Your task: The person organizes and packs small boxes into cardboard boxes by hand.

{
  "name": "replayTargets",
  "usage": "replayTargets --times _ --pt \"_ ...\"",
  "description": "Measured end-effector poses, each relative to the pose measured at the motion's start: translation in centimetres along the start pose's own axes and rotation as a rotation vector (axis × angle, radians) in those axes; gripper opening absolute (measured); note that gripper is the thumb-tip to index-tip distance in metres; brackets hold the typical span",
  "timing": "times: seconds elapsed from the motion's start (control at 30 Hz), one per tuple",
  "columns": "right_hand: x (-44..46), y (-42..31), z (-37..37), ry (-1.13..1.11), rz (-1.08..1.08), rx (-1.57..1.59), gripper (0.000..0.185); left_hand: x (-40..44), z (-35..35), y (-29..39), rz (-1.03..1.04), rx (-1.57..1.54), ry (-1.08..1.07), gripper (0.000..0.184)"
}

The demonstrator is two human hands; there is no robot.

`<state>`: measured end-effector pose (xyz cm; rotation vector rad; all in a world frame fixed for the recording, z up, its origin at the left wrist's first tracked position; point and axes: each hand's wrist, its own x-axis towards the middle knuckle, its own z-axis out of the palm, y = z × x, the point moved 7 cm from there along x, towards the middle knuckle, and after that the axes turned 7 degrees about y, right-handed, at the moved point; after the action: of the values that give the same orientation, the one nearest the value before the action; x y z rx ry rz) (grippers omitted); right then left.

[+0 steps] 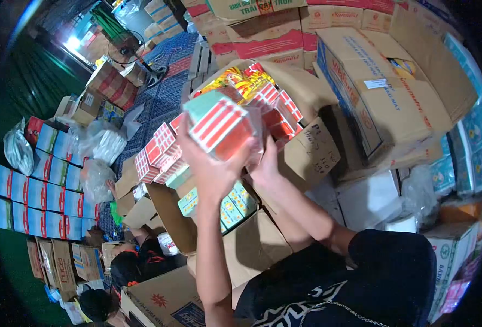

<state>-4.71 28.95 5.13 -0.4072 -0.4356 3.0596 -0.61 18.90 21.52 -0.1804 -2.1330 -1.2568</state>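
Note:
A plastic-wrapped pack of small boxes (219, 122), striped red and white with a pale green side, is held up above an open carton (170, 218). My left hand (216, 163) grips it from the near left, fingers closed along its side. On the right, my right hand (265, 163) is closed on the clear wrap at its edge. Motion blurs the pack a little. Inside the carton below lie green patterned small boxes (235, 204). More red-and-white boxes (159, 147) rest just left of the pack, and others (284, 114) sit behind it with yellow-and-red packets (238, 82).
Stacked blue-and-white packs (39, 188) stand at the left beside clear plastic bags (96, 180). A large open carton (382, 103) is at the right, with stacked cartons (268, 38) behind. Another person (137, 264) is low at the left. A fan (126, 48) stands farther back.

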Motion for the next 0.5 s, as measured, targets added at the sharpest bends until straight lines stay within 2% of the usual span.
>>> replayTargets --times 0.03,0.13,0.2,0.3,0.33,0.43,0.5 --pt "0.6 -0.5 -0.7 0.006 -0.014 -0.001 0.048 0.0 1.2 0.2 0.123 0.128 -0.028 0.122" --pt "2.1 -1.3 -1.8 0.021 -0.042 0.004 0.056 0.4 3.2 -0.8 0.103 0.072 -0.044 0.115" --pt "2.3 -2.4 -1.6 0.023 -0.164 -0.014 0.056 0.4 3.8 -1.9 0.092 0.047 -0.059 0.112" --pt "2.6 -2.7 -2.5 0.066 -0.278 -0.022 0.054 0.5 4.9 -3.6 -0.056 -0.01 -0.245 0.085" --pt "2.6 -2.8 -3.0 0.103 -0.329 -0.028 0.053 0.5 4.8 -3.8 -0.055 -0.008 -0.246 0.085" --pt "2.9 -3.5 -4.4 0.154 -0.384 -0.064 0.05 -0.5 4.8 -4.5 -0.368 -0.292 -0.354 0.056" --pt "3.2 -4.5 -4.8 0.181 -0.401 -0.12 0.047 -1.4 5.3 -7.1 -0.421 -0.368 -0.294 0.052"
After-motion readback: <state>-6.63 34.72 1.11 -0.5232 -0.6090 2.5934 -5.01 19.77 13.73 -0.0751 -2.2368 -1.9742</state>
